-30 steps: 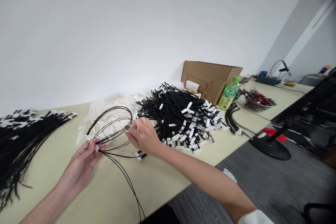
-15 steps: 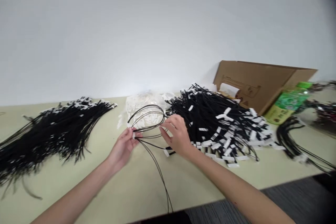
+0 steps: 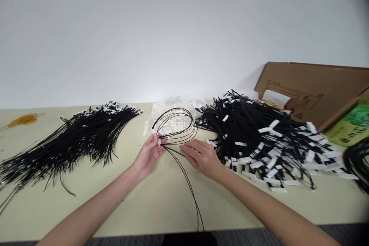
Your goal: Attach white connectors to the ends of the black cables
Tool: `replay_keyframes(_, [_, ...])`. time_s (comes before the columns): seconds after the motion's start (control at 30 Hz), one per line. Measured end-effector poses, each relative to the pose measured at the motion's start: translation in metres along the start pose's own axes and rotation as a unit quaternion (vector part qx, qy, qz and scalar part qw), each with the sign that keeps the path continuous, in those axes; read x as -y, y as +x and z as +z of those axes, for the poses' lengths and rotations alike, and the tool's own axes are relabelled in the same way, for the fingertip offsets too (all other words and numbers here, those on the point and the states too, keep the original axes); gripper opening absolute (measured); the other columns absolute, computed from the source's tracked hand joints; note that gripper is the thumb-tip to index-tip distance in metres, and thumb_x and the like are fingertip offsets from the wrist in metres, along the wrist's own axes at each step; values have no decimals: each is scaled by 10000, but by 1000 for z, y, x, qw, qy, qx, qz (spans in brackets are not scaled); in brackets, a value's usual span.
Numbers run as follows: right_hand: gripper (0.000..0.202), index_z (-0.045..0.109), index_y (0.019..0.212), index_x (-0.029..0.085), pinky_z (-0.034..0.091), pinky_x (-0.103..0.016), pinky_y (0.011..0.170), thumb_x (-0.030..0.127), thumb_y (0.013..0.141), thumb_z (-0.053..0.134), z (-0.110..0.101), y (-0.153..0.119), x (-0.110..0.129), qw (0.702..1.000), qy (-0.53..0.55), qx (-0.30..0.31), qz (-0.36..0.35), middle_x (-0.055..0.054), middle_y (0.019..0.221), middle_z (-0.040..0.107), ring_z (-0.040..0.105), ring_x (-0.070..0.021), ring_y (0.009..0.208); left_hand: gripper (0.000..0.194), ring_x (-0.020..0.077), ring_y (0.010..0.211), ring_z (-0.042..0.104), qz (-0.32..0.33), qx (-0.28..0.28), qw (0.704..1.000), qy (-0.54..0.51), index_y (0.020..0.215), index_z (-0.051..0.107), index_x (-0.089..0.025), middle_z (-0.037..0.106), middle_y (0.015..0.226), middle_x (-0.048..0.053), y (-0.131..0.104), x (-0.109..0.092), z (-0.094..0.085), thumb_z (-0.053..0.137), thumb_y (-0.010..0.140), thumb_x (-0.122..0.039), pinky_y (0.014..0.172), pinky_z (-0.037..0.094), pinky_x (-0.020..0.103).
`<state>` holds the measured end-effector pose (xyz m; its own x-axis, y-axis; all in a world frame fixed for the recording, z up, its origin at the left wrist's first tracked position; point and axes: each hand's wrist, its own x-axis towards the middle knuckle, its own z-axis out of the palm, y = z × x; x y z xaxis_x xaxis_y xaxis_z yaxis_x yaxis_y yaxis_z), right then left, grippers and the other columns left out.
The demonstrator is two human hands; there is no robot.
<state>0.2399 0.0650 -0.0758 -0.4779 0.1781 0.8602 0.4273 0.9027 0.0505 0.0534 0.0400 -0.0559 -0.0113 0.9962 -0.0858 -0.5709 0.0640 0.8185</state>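
Observation:
My left hand (image 3: 148,155) pinches the gathered ends of a few thin black cables (image 3: 176,132) that arch up in loops over the table. The tails of these cables trail toward the near table edge (image 3: 190,188). My right hand (image 3: 201,156) lies flat, fingers extended, touching the lower strands just right of the loops. A big pile of black cables with white tags (image 3: 259,138) is right of my right hand. Another bundle of black cables (image 3: 75,136) lies to the left.
A heap of loose white tags (image 3: 170,113) sits behind the loops. An open cardboard box (image 3: 314,90) and a green bottle (image 3: 351,125) stand at the right. Yellow rubber bands (image 3: 21,120) lie far left. The pale green table (image 3: 129,203) meets a white wall.
My view has swung left, so the box and bottle moved right and the left bundle came in. My right hand let go of the loop's top and dropped onto the lower strands.

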Motion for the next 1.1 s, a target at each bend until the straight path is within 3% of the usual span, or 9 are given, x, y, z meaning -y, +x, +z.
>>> replay_keyframes(0.23, [212, 557, 970, 141, 393, -227, 570, 73, 773, 514, -6, 2, 6, 998, -12, 17, -51, -24, 834, 593, 503, -91, 698, 165, 101, 726, 528, -20, 35, 999, 2, 860, 514, -133, 553, 765, 40, -2, 5, -1, 548, 776, -270, 678, 426, 215])
replay_keyframes(0.4, [199, 573, 960, 101, 417, -243, 557, 89, 764, 543, -13, 7, 7, 993, -21, -9, -120, -15, 851, 625, 519, -101, 695, 147, 106, 749, 521, -41, 78, 996, -9, 831, 542, -125, 550, 789, 38, -10, 9, 5, 541, 782, -263, 706, 420, 229])
replay_keyframes(0.6, [199, 591, 936, 73, 464, -270, 765, 77, 739, 565, -12, 10, 9, 985, 14, -21, -170, -21, 947, 622, 549, -118, 838, 170, 113, 752, 515, -77, 81, 994, -4, 806, 545, -122, 545, 796, 40, -19, 13, 11, 574, 755, -282, 696, 408, 231])
replay_keyframes(0.67, [177, 599, 916, 76, 464, -279, 765, 82, 745, 552, -12, 10, 9, 983, 6, -20, -181, -28, 989, 609, 550, -121, 832, 179, 118, 756, 517, -84, 76, 994, -5, 801, 547, -126, 545, 798, 39, -20, 14, 12, 585, 745, -292, 702, 404, 236])
replay_keyframes(0.83, [123, 611, 853, 106, 469, -272, 660, 95, 751, 543, -12, 11, 9, 981, -18, -17, -191, -36, 1000, 604, 560, -112, 747, 178, 104, 725, 514, -88, 71, 993, -13, 794, 556, -129, 546, 785, 29, -21, 15, 15, 596, 735, -292, 688, 403, 226])
replay_keyframes(0.97, [172, 594, 912, 116, 480, -261, 721, 98, 743, 565, -8, 10, 8, 985, -3, -24, -170, -36, 1003, 603, 568, -117, 820, 173, 100, 710, 517, -83, 68, 994, -13, 791, 546, -132, 550, 753, 26, -21, 15, 15, 601, 732, -285, 665, 406, 212])
replay_keyframes(1.1, [274, 552, 1013, 99, 465, -250, 838, 70, 740, 552, -4, 6, 7, 990, 81, -21, -117, -67, 1025, 590, 537, -122, 963, 179, 94, 658, 521, -69, 47, 996, -12, 821, 529, -141, 554, 723, 17, -18, 14, 14, 583, 747, -295, 641, 419, 214])
